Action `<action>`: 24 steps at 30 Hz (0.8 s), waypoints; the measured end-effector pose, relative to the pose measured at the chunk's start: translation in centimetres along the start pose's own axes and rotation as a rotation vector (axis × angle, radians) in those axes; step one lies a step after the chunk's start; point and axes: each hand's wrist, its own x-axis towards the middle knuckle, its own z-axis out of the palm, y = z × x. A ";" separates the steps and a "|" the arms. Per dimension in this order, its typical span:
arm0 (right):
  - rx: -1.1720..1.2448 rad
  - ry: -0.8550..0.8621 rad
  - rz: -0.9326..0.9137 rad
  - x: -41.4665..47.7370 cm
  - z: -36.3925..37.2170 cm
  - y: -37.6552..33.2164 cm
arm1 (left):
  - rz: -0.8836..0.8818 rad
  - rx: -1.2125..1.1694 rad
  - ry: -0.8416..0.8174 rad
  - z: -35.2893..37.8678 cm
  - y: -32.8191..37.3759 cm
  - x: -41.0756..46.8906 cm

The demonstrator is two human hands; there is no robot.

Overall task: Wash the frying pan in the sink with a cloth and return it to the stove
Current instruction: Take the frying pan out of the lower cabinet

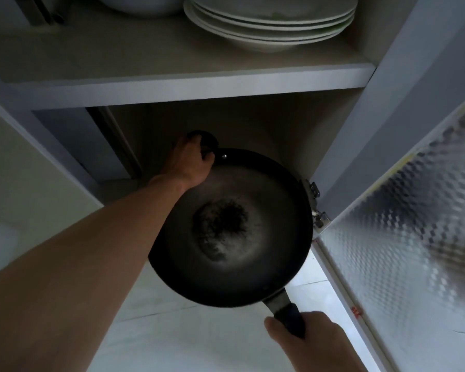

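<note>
Centre of the frame: a round, black, shallow metal frying pan (231,232), open side up, with a dark scorched patch in the middle of its grey-worn inside. Held off any surface, at the mouth of the lower compartment of an open grey cupboard (387,103).

Just left of centre, above the pan: left hand (191,162), arm stretched in from the lower left, fingers curled tight round the small black loop handle (206,139) on the far rim.

Bottom, right of centre: right hand (304,342), closed firmly round the long black handle (290,318) on the near rim.

Top of the frame: pale grey shelf (188,84) with a stack of white china plates (269,20), and beside them, to the left, the underside of a white bowl (142,4).

Right side: cupboard door (414,224) of patterned frosted glass, swung open, its metal hinges (316,205) just beside the pan's right rim; touching or not, cannot tell.

Below the pan: white tiled floor (199,331).
</note>
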 end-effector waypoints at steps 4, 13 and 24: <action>-0.035 -0.015 0.007 -1.7 -0.9 1.7 | -0.061 -0.049 -0.015 -0.1 -0.1 1.3; -0.112 0.012 -0.032 -2.9 -2.1 4.4 | -0.146 -0.068 0.006 0.7 -1.2 2.0; -0.274 0.009 0.040 -6.4 -2.9 7.9 | -0.113 -0.063 -0.020 -0.7 0.3 -2.6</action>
